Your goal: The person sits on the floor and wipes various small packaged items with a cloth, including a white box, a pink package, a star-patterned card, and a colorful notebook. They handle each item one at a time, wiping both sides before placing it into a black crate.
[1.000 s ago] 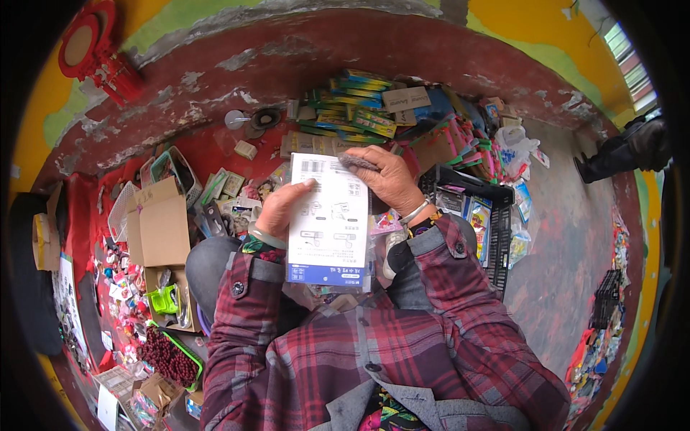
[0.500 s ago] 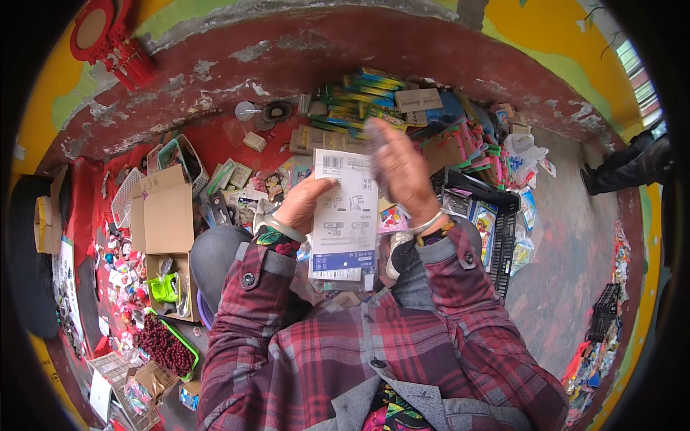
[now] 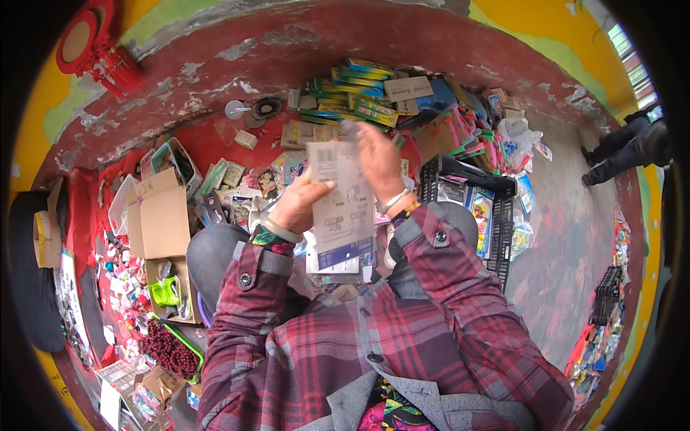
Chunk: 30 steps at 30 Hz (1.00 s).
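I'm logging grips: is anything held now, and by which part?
The left hand holds a white, blue-banded package by its left edge. The right hand seems to hold a dark grey pad; blur hides exactly where.

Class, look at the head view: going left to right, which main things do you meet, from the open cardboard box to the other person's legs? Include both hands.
Open cardboard box → left hand → white card with a blue band → right hand → black crate → the other person's dark legs.
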Available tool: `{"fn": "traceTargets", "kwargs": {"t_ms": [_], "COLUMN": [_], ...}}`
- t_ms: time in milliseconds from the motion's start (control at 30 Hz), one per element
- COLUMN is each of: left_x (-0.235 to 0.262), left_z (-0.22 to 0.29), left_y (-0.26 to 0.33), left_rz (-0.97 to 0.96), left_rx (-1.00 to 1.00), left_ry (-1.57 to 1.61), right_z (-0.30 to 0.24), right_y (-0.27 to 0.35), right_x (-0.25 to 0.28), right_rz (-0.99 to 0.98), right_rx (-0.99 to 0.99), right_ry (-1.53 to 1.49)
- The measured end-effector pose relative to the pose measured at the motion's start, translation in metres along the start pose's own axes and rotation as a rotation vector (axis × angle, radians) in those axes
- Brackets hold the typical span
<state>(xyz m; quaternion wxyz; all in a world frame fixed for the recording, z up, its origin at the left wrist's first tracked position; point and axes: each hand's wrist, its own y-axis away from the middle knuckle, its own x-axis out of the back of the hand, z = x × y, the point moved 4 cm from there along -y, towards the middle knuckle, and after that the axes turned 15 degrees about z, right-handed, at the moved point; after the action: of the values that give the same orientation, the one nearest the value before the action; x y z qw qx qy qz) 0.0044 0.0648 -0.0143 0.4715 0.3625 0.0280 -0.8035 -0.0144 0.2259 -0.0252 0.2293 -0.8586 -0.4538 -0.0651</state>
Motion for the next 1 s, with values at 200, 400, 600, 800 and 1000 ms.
{"fn": "traceTargets", "kwargs": {"t_ms": [200, 400, 600, 800, 1000], "left_x": [0.036, 0.031, 0.027, 0.03, 0.034], "left_z": [0.024, 0.024, 0.009, 0.006, 0.014], "left_y": [-0.013, -0.011, -0.018, -0.023, -0.025], "left_rz": [0.207, 0.118, 0.207, 0.226, 0.308], "left_rx": [-0.12, -0.122, -0.12, -0.161, -0.236], "left_ry": [0.276, 0.253, 0.084, 0.071, 0.218], "right_z": [0.069, 0.034, 0.003, 0.005, 0.014], "right_y": [-0.04, -0.014, 0.008, 0.004, 0.006], "right_x": [0.038, 0.006, -0.007, -0.004, -0.012], "right_rz": [0.025, -0.322, -0.442, -0.292, -0.345], "right_rx": [-0.813, -0.942, -0.691, -0.667, -0.563], "right_ry": [-1.018, -1.098, -0.936, -0.925, -0.78]}}
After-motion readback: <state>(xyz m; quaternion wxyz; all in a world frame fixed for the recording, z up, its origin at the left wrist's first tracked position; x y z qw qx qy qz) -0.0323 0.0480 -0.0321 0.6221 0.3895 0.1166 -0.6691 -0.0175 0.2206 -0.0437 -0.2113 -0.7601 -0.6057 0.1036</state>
